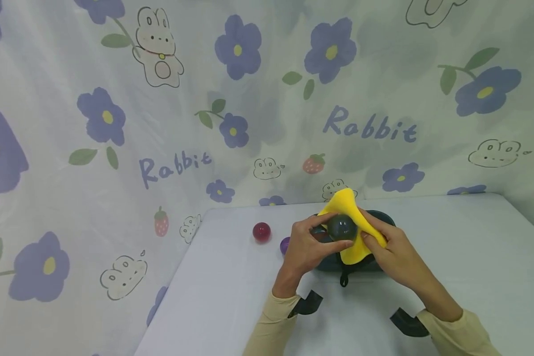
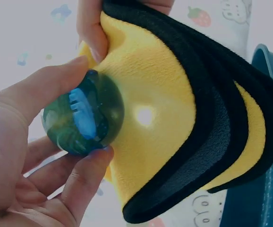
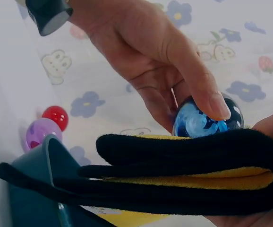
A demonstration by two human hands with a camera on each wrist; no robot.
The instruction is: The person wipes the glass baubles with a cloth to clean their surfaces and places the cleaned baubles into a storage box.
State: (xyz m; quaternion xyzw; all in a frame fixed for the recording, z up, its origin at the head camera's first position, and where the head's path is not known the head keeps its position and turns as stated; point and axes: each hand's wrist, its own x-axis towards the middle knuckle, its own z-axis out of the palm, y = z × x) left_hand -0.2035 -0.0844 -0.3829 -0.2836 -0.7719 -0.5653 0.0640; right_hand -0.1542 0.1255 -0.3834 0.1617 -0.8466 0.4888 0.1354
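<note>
Between its thumb and fingers my left hand (image 1: 306, 244) grips a dark, see-through glass-like ball (image 1: 342, 228); blue shows inside the ball (image 2: 87, 113) in the left wrist view. My right hand (image 1: 398, 252) pinches a yellow cloth (image 1: 344, 202) with black edging, its face right against the ball's far side. In the right wrist view the cloth (image 3: 188, 156) hangs folded, black edges outward, and covers part of the ball. Both hands are raised over a dark teal basin (image 1: 382, 216). A black loop (image 1: 344, 281) dangles at the cloth's lower end.
Left of the basin, a red ball (image 1: 261, 232) and a purple ball (image 1: 285, 245) rest on the white table (image 1: 204, 296); the left hand partly hides the purple one. Behind the table hangs a curtain (image 1: 271, 99) printed with flowers and rabbits.
</note>
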